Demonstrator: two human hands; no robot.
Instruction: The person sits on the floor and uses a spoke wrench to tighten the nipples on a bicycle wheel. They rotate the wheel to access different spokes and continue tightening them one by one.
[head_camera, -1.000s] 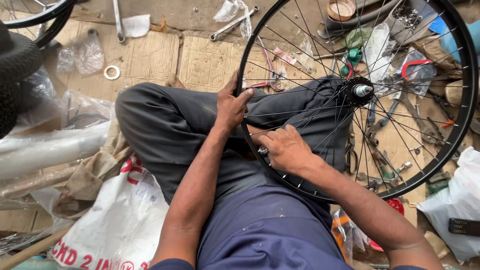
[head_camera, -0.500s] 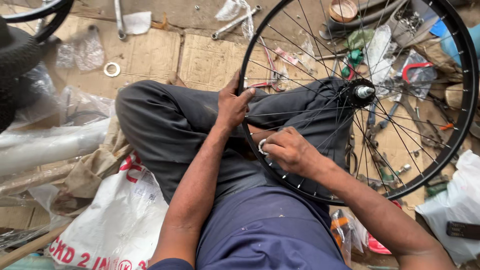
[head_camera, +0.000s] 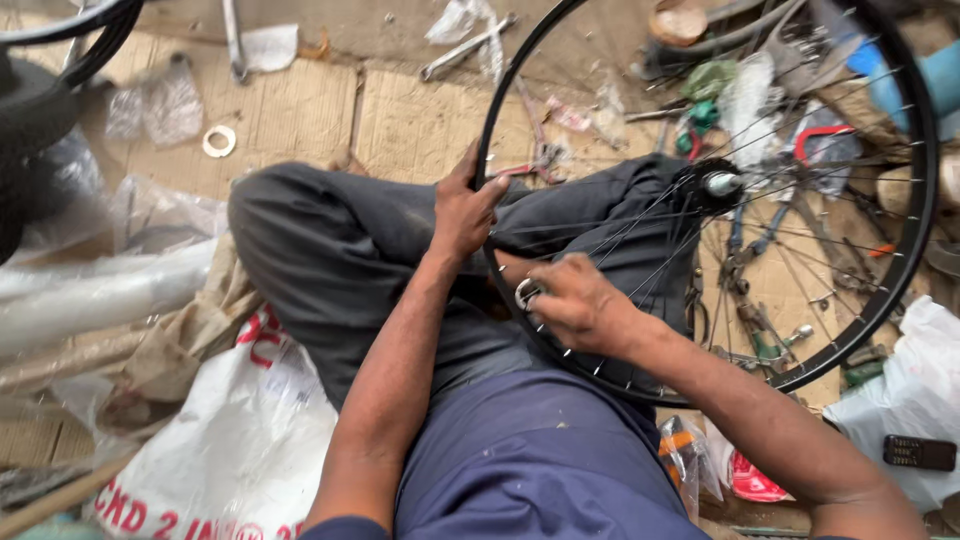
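A black bicycle wheel rim (head_camera: 905, 255) with thin spokes and a silver hub (head_camera: 720, 183) rests upright across my lap, over my dark trousers. My left hand (head_camera: 462, 212) grips the rim at its left side, thumb hooked over the edge. My right hand (head_camera: 578, 303) lies against the lower left of the rim among the spokes, pinching a small round silver spoke tool (head_camera: 527, 294) at the rim.
Cardboard sheets (head_camera: 300, 110) cover the floor ahead, with a white ring (head_camera: 219, 141) and a metal wrench (head_camera: 468, 47). Pliers and loose tools (head_camera: 760, 240) lie behind the spokes. White printed sack (head_camera: 210, 470) at left, dark phone (head_camera: 920, 452) on a bag at right, tyres (head_camera: 40, 90) top left.
My right hand has shifted slightly along the rim with the small tool. My left hand stays on the rim, and the wheel sits a little higher in view.
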